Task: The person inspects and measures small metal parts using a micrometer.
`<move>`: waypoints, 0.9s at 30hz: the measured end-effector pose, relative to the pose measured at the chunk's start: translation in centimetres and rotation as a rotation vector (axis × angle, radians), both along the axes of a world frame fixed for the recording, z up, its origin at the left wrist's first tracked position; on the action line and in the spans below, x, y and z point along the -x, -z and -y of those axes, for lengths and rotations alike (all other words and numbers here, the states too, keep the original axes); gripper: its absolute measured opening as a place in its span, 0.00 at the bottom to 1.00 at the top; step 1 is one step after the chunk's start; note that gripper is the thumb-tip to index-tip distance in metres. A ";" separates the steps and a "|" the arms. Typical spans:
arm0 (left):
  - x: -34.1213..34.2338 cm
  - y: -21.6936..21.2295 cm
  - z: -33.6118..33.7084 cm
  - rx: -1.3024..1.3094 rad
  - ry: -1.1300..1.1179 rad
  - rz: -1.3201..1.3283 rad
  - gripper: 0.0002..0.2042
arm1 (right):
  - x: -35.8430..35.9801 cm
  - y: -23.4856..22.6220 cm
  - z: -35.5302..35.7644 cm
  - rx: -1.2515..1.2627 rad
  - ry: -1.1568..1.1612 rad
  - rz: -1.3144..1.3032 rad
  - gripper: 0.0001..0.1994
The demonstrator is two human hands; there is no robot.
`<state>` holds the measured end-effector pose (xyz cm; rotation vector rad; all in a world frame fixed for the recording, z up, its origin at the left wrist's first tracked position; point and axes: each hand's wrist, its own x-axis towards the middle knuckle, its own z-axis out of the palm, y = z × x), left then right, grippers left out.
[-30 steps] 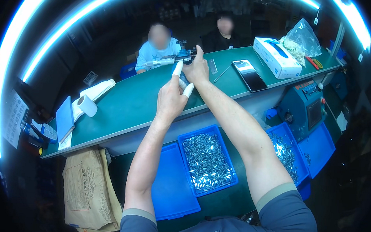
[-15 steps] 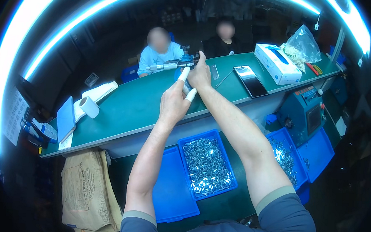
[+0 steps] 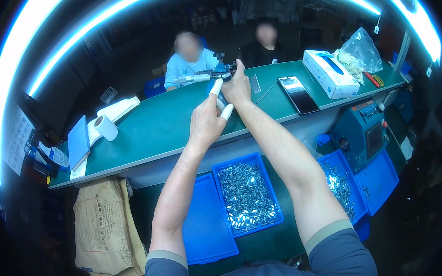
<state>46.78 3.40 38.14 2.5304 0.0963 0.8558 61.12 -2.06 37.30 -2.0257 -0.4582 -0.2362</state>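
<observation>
On the far side of the green bench is a measuring tool that looks like a micrometer on a stand (image 3: pixel 223 70), with a silver barrel pointing left and a dark blue body. My right hand (image 3: pixel 238 89) is closed about its right side, one finger raised along it; the other fingers are partly hidden. My left hand (image 3: pixel 206 121) has white covers on its index finger and thumb. Those two are stretched apart, the index tip at the tool's underside, and I make out nothing held. Below my arms, a blue tray (image 3: pixel 280 222) holds many small shiny metal pins (image 3: pixel 245 197).
A phone (image 3: pixel 298 95), a tissue box (image 3: pixel 331 76) and red-handled pliers (image 3: pixel 371 80) lie right. A paper roll (image 3: pixel 105 127) and blue folder (image 3: pixel 79 143) stand left. Nearer are an empty blue tray (image 3: pixel 204 227), a brown sack (image 3: pixel 101 226) and a teal machine (image 3: pixel 364 130). Two people sit opposite.
Almost nothing differs. My left index fingertip and both hands have shifted very slightly at the tool, and the whole view has moved a little.
</observation>
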 end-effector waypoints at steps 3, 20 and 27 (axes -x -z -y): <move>0.0 0.0 -0.1 0.009 0.002 -0.008 0.32 | 0.0 0.1 0.0 0.001 0.006 0.018 0.50; -0.2 0.2 -0.1 0.030 0.011 0.001 0.33 | 0.0 0.1 0.0 -0.006 0.017 0.031 0.50; -0.3 0.3 -0.2 0.018 -0.010 -0.022 0.33 | -0.1 0.2 0.0 -0.031 -0.002 0.015 0.50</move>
